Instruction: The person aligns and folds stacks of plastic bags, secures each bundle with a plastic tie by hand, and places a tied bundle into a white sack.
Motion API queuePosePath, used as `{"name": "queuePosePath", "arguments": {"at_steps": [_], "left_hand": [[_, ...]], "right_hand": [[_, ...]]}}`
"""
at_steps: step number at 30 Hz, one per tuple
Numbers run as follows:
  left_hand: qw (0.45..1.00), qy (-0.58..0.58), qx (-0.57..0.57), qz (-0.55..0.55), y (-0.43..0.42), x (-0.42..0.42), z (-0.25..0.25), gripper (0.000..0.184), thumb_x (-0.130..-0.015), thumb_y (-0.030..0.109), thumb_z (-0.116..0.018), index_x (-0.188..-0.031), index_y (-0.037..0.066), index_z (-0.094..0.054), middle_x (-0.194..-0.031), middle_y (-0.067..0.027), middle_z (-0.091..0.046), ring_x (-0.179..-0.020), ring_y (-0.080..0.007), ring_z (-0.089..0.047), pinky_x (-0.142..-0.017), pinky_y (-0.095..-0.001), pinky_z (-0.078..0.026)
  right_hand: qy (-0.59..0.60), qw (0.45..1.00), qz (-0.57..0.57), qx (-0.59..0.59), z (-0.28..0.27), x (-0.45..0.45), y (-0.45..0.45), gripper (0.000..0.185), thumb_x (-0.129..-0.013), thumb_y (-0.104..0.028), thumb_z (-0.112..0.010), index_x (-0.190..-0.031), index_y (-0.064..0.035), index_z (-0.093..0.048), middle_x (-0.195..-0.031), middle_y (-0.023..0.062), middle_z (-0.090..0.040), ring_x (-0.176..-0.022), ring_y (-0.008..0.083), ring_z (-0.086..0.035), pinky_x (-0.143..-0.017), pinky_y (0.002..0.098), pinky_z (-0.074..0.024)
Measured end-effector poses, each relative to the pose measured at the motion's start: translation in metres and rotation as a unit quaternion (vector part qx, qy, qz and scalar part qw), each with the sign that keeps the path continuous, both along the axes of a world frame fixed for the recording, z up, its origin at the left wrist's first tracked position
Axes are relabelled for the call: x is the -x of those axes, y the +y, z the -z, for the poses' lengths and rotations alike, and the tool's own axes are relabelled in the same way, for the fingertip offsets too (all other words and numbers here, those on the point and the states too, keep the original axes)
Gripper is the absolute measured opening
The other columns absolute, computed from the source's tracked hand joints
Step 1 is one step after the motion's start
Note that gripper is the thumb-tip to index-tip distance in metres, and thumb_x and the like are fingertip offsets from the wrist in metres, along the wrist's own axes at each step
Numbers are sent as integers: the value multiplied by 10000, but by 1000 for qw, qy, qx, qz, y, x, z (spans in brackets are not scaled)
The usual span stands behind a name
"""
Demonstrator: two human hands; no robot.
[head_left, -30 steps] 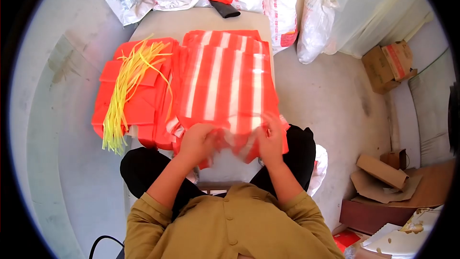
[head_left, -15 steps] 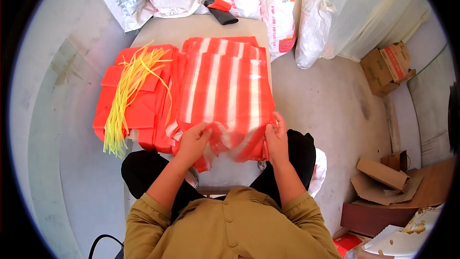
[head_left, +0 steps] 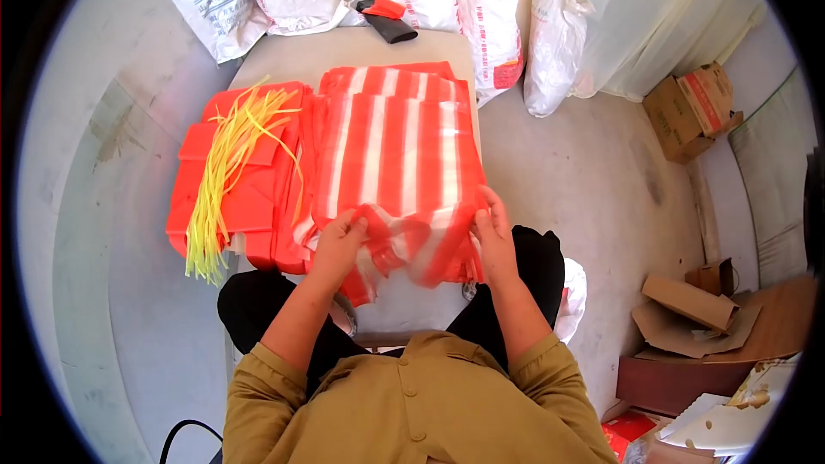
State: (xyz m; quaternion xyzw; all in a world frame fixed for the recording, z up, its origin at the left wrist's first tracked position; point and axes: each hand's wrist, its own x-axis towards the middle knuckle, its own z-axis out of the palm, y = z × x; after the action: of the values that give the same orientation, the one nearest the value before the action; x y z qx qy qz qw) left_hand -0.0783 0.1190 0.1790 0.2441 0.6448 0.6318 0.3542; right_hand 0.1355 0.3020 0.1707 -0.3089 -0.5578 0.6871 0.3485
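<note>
A stack of thin red-and-white striped plastic bags (head_left: pixel 395 146) lies in front of me on a low table. My left hand (head_left: pixel 340 245) is closed, pinching the near left part of the top striped bag between thumb and fingers. At its near right corner, my right hand (head_left: pixel 493 230) grips the same bag with thumb and forefinger. Between the two hands the near edge is raised and crumpled. Left of the stack, folded red bags (head_left: pixel 245 198) lie in a pile. A bunch of yellow strips (head_left: pixel 225 172) rests across that pile.
White sacks (head_left: pixel 487 26) line the table's far edge, with a black-and-red item (head_left: pixel 388 19) before them. A plastic-wrapped bundle (head_left: pixel 557 47) stands on the floor. Cardboard boxes (head_left: pixel 687 112) sit at the right, and flattened cardboard (head_left: pixel 696 318) lies nearer. My knees flank the table's near end.
Both hands have moved slightly away from me, my left hand the most. The bag's near edge between them is lifted and folded back more. The view has shifted a little.
</note>
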Motion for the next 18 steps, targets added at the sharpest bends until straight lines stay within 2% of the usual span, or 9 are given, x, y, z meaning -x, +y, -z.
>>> {"name": "queuePosePath", "arguments": {"at_steps": [2, 5, 8, 11, 14, 18], "left_hand": [[1000, -12, 11, -2, 0, 4, 4, 205, -1066, 179, -571, -1101, 15, -688, -928, 12, -655, -852, -81, -574, -783, -249, -463], [1000, -5, 27, -4, 1, 5, 2, 201, -1066, 177, -565, -1100, 24, -690, -930, 15, -653, -840, -79, -566, -772, -246, -456], [1000, -8, 25, 0, 0, 8, 8, 199, -1066, 179, -566, -1102, 28, -691, -934, 15, -658, -847, -76, -571, -778, -245, -457], [998, -55, 4, -3, 1, 6, 5, 196, -1067, 181, -568, -1098, 30, -688, -937, 15, -664, -858, -72, -580, -786, -245, -462], [997, -80, -8, -3, 2, 6, 3, 191, -1067, 179, -570, -1099, 29, -685, -946, 14, -671, -867, -71, -590, -792, -246, -468], [997, -69, -21, 5, 0, 10, 12, 190, -1067, 175, -572, -1092, 23, -684, -946, 12, -675, -863, -75, -599, -792, -250, -474]], "right_hand": [[21, 999, -6, 25, -5, 4, -1, 475, -1072, -207, -496, -1516, -44, -453, -1413, 94, -494, -1221, 149, -486, -1071, 318, -403], [-67, 997, 22, 29, -11, 4, 8, 475, -1081, -225, -502, -1519, -51, -451, -1453, 98, -491, -1303, 170, -469, -1108, 325, -386], [-38, 996, 35, 77, -8, 8, 18, 486, -1091, -239, -488, -1536, -53, -428, -1527, 104, -456, -1385, 185, -432, -1134, 326, -370], [-8, 998, 31, 60, -2, 14, 21, 530, -1128, -340, -419, -1589, -94, -331, -1476, 95, -498, -1299, 190, -522, -1163, 362, -354], [-64, 997, 18, 27, -6, 16, 15, 558, -1119, -297, -432, -1603, -56, -295, -1524, 119, -460, -1310, 186, -518, -1138, 346, -387], [-72, 997, -18, -35, -4, 9, 1, 589, -1073, -170, -491, -1608, -38, -283, -1591, 130, -403, -1377, 198, -485, -1115, 338, -422]]}}
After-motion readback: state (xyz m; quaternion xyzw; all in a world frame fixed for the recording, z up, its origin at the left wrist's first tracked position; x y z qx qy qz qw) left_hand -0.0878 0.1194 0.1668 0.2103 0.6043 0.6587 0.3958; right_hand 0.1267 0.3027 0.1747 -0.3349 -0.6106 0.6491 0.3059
